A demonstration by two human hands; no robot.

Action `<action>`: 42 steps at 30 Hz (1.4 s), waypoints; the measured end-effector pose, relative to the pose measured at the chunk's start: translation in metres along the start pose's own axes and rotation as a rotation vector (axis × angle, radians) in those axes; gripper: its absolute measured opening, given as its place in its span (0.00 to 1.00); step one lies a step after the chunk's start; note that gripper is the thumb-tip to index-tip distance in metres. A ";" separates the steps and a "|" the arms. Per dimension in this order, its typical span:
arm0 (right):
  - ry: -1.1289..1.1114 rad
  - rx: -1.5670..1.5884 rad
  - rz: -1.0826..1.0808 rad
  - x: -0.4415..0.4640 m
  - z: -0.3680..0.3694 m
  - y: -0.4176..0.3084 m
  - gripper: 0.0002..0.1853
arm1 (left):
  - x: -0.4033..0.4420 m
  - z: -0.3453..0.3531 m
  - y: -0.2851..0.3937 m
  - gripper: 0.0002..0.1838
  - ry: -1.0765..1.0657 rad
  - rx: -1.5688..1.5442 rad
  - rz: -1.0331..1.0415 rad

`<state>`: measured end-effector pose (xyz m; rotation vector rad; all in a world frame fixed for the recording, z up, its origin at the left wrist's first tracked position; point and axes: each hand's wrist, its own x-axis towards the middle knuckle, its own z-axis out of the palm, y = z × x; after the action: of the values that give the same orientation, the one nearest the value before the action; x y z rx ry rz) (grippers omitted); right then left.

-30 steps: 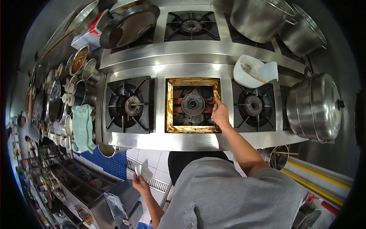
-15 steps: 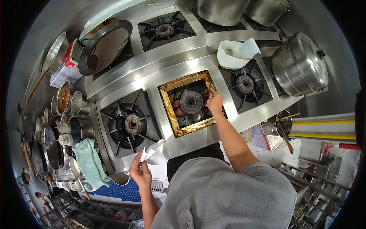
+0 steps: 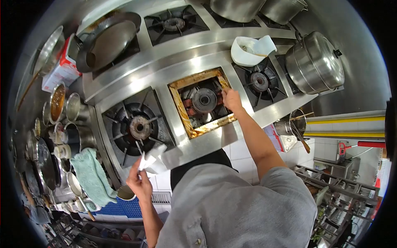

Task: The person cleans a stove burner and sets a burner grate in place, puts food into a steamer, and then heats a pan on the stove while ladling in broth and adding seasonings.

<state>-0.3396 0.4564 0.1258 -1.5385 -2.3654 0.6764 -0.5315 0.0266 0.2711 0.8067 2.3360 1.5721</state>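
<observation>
My left hand (image 3: 139, 180) pinches a crumpled white paper sheet (image 3: 154, 160) above the stove's front left edge. The paper partly covers the corner of the left burner (image 3: 140, 127). My right hand (image 3: 232, 100) is closed at the right side of the uncovered square burner opening (image 3: 185, 120). Whatever its fingers grip there, thin or small, I cannot make out. The opening's inner walls carry yellow-brown, greasy grime. Inside it sits a bare round burner head (image 3: 204, 100), with reddish blocks beside it.
A white plastic container (image 3: 244, 53) stands on the right burner, near a large lidded steel pot (image 3: 316, 62). A big wok (image 3: 108, 44) rests at back left. Pans, sauce containers and a green towel (image 3: 93, 175) crowd the left side. A strainer (image 3: 293, 124) hangs at right.
The whole view has shifted slightly, moving the stove up and left in the picture. Both hands keep nearly the same places, with the paper still in my left hand.
</observation>
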 end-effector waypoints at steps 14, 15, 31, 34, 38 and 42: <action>0.062 -0.114 0.266 -0.142 -0.025 0.019 0.12 | 0.010 0.025 0.021 0.17 -0.131 -0.094 -0.118; 0.061 -0.106 0.270 -0.144 -0.019 0.021 0.12 | 0.011 0.023 0.015 0.17 -0.125 -0.097 -0.124; 0.137 0.060 0.393 -0.068 0.037 0.006 0.14 | 0.013 0.006 -0.001 0.18 -0.086 -0.151 -0.110; 0.114 0.035 0.273 -0.059 0.035 0.026 0.13 | 0.012 0.001 -0.005 0.18 -0.053 -0.167 -0.144; -0.035 0.242 0.260 -0.044 0.026 0.027 0.14 | 0.011 -0.005 -0.011 0.18 -0.052 -0.187 -0.194; -0.041 0.032 0.020 -0.010 0.030 0.019 0.13 | 0.011 -0.006 -0.012 0.18 -0.022 -0.194 -0.183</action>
<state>-0.3330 0.4465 0.0912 -1.5515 -2.3603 0.7534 -0.5474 0.0246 0.2641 0.5471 2.1321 1.6669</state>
